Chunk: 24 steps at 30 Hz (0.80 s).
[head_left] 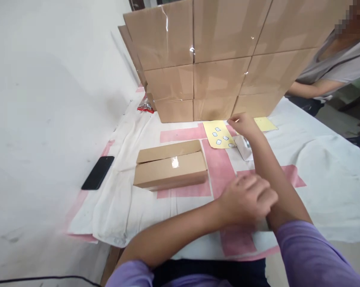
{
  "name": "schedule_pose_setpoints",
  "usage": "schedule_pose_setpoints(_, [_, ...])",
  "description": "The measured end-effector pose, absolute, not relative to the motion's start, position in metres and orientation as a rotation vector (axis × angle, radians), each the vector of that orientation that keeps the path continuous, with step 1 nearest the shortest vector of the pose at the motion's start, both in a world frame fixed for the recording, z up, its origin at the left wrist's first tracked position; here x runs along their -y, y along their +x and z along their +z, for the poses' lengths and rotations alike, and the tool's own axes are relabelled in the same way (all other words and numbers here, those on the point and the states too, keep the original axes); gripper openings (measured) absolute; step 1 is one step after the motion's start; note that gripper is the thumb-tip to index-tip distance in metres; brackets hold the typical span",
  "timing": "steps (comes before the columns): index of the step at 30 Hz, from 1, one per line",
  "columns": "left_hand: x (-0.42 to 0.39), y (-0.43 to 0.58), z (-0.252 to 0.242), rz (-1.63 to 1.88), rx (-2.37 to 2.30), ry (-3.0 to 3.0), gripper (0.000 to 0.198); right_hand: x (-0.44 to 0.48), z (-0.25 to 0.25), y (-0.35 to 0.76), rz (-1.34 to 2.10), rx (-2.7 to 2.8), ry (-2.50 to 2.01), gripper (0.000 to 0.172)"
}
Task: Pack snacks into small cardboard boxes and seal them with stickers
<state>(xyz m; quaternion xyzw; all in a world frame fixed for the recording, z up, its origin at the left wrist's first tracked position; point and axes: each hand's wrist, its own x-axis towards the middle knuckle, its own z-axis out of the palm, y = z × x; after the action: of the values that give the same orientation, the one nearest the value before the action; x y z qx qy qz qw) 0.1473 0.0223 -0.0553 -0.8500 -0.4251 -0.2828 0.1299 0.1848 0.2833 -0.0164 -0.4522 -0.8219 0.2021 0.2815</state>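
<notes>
My right hand (pixel 242 123) reaches forward to a yellow sheet (pixel 212 129) that carries several small white labels (pixel 218 142). Its fingers are pinched together at the sheet's far right edge; what they hold is too small to name. My left hand (pixel 247 199) is curled loosely with fingers closed, resting against my right forearm near the table's front. A small taped cardboard box (pixel 170 167) lies on the cloth to the left of both hands. A small white and grey item (pixel 245 148) sits partly hidden behind my right wrist.
A tall stack of cardboard boxes (pixel 215 59) stands at the back of the cloth-covered table (pixel 323 175). A black phone (pixel 98 172) lies at the left. A red packet (pixel 145 105) sits by the stack. Another person's arm (pixel 311 89) shows at the right, and a second yellow sheet (pixel 266 123).
</notes>
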Motion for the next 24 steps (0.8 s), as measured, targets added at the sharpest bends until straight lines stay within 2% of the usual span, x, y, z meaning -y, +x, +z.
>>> schedule_pose_setpoints(2, [-0.037,0.157,-0.081,-0.653,0.793,-2.769,0.026,-0.279,-0.026,0.181,0.569,2.424,-1.137,0.014])
schedule_pose_setpoints(4, [-0.046,0.157,-0.1,-0.513,0.568,-2.93,0.027,-0.271,-0.04,0.176,0.51,2.643,-1.124,0.014])
schedule_pose_setpoints(9, [-0.048,0.149,-0.114,-0.515,0.671,-2.965,0.029,-0.259,-0.059,0.162,0.294,2.935,-1.284,0.014])
schedule_pose_setpoints(13, [-0.03,0.137,-0.084,-0.702,0.589,-2.803,0.026,-0.25,-0.033,0.167,0.371,2.755,-1.059,0.014])
schedule_pose_setpoints(16, [0.001,0.103,-0.039,-1.026,0.919,-2.502,0.012,-0.23,-0.007,0.179,0.477,2.683,-0.787,0.013])
schedule_pose_setpoints(17, [0.012,0.086,-0.023,-1.138,1.095,-2.367,0.013,-0.221,-0.004,0.183,0.464,2.684,-0.722,0.013])
schedule_pose_setpoints(21, [0.04,0.015,0.018,-1.229,1.814,-1.68,0.046,-0.19,-0.021,0.191,0.245,2.713,-0.767,0.015])
schedule_pose_setpoints(24, [0.04,-0.011,0.019,-1.195,2.007,-1.539,0.048,-0.178,-0.049,0.191,0.249,2.766,-0.867,0.014])
